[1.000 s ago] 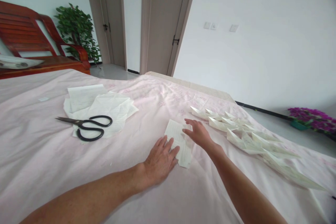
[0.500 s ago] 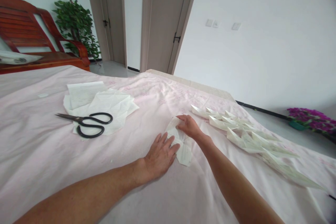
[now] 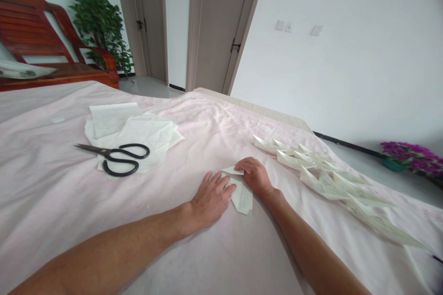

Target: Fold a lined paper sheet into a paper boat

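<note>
Folded paper [image 3: 242,196] is kinda pinned on the pink cloth [image 3: 221,258] by the flat, spread left hand [image 3: 212,197], probably so it won't slide. Its far flap [image 3: 232,170] is gripped by the curled right hand [image 3: 255,177].

We face white walls [image 3: 339,73], two taupe doors [image 3: 218,23], a slatted wooden settee [image 3: 31,32] beside a leafy plant [image 3: 98,20], purple flowers [image 3: 413,157] and grey floor [image 3: 148,86].

Head-worn view, facing forward, angled down
</note>
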A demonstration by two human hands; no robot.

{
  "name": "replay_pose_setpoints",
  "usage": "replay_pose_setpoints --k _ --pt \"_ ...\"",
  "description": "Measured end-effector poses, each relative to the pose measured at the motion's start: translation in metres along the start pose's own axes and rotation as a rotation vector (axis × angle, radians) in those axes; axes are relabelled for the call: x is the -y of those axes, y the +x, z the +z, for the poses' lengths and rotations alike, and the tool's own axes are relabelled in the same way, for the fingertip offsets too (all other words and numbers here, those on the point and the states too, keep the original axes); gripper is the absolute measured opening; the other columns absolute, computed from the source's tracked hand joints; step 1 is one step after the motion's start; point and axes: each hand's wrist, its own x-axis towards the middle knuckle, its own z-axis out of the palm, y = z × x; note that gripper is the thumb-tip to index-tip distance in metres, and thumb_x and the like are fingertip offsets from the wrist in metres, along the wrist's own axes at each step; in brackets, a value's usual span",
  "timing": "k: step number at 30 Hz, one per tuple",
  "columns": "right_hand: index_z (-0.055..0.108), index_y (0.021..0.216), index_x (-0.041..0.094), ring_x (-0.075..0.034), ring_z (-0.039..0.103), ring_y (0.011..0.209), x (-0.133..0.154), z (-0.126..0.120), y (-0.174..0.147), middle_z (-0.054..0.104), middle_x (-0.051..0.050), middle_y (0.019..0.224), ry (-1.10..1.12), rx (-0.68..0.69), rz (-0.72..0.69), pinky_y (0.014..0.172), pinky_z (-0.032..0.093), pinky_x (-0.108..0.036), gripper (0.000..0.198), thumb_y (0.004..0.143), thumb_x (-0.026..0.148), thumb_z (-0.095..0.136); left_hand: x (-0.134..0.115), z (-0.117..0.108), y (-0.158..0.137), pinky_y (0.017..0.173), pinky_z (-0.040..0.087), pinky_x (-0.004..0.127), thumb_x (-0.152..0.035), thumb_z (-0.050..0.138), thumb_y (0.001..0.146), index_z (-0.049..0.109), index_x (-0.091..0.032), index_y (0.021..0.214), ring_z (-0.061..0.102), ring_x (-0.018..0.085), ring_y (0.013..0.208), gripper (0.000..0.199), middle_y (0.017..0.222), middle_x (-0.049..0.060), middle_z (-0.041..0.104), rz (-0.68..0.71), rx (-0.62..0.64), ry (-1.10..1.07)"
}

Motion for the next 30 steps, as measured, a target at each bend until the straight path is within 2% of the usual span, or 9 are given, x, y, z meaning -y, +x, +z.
replay_pose_setpoints --k 5,9,12,18,24,27,30 --pt "0.073 0.094 0.025 -0.015 0.061 0.098 -0.001 0.000 -0.008 0.070 -0.002 0.104 0.029 0.019 -0.020 0.090 0.046 -0.028 0.042 0.075 -0.002 0.047 0.003 -0.004 0.003 0.098 0.039 0.043 -0.019 0.044 0.093 0.059 -0.022 0.113 0.052 0.024 0.109 0.025 0.111 0.009 0.057 -0.004 0.002 0.015" --pt "0.073 0.096 0.026 -0.016 0.062 0.100 -0.003 0.001 -0.011 0.070 -0.002 0.107 0.040 0.053 0.007 0.091 0.048 -0.030 0.041 0.079 0.002 0.046 0.006 -0.006 0.004 0.091 0.045 0.040 -0.017 0.044 0.092 0.060 -0.021 0.108 0.055 0.022 0.099 0.023 0.104 0.008 0.056 -0.010 0.009 0.022" --pt "0.074 0.095 0.026 -0.016 0.062 0.099 -0.004 0.001 -0.013 0.071 -0.003 0.106 0.044 0.043 -0.025 0.091 0.048 -0.030 0.038 0.084 0.006 0.044 0.008 -0.005 0.005 0.087 0.047 0.040 -0.017 0.045 0.091 0.059 -0.021 0.105 0.055 0.023 0.096 0.020 0.102 0.008 0.056 -0.026 0.016 0.027" --pt "0.075 0.096 0.027 -0.015 0.063 0.097 -0.005 -0.001 -0.015 0.071 -0.003 0.105 0.038 0.031 -0.123 0.089 0.049 -0.030 0.032 0.088 0.012 0.047 0.013 0.000 0.008 0.093 0.046 0.041 -0.023 0.053 0.089 0.056 -0.016 0.104 0.052 0.025 0.109 0.017 0.126 0.013 0.049 -0.072 -0.007 0.029" --pt "0.074 0.098 0.027 -0.016 0.065 0.093 -0.010 0.001 -0.017 0.072 -0.004 0.102 0.052 -0.029 -0.218 0.084 0.052 -0.030 0.030 0.088 0.012 0.051 0.019 0.012 0.012 0.112 0.028 0.043 -0.019 0.045 0.092 0.054 -0.011 0.110 0.038 0.027 0.134 0.022 0.132 0.016 0.052 0.124 -0.050 0.116" --pt "0.073 0.102 0.027 -0.016 0.065 0.095 -0.009 0.000 -0.020 0.071 -0.004 0.105 0.058 -0.027 -0.237 0.085 0.053 -0.030 0.033 0.087 0.009 0.051 0.021 0.015 0.014 0.109 0.033 0.037 -0.020 0.045 0.094 0.048 -0.008 0.120 0.047 0.024 0.128 0.029 0.132 0.017 0.054 0.125 -0.033 0.074" --pt "0.071 0.105 0.027 -0.017 0.063 0.100 -0.007 -0.004 -0.026 0.070 -0.004 0.109 0.069 0.007 -0.239 0.088 0.052 -0.031 0.037 0.084 0.005 0.049 0.021 0.014 0.017 0.100 0.040 0.035 -0.030 0.050 0.094 0.050 -0.012 0.113 0.055 0.023 0.116 0.026 0.121 0.014 0.060 0.077 -0.017 -0.021"
